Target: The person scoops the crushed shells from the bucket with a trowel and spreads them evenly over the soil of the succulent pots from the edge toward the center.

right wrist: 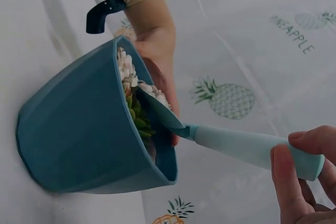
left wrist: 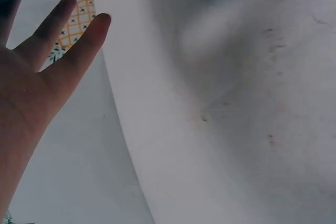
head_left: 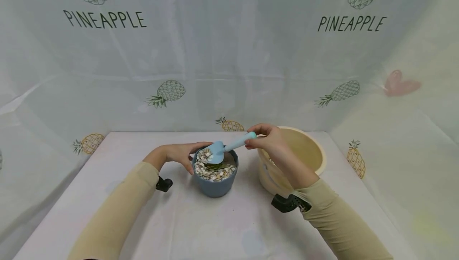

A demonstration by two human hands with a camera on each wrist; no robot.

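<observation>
A blue-grey flower pot stands on the table, with pale gravel and a small green succulent inside. Around its left and far side my left hand holds the pot, thumb near the front and fingers along the back rim. My right hand pinches the end of a light blue trowel between thumb and fingers. The trowel's blade is tilted down over the pot's mouth, with gravel beside it, and partly covers the succulent in the head view. Outstretched fingers show in the left wrist view.
A cream basin stands right of the pot, partly beneath my right forearm. The white cloth covers the table, and a pineapple-print sheet rises behind and at both sides.
</observation>
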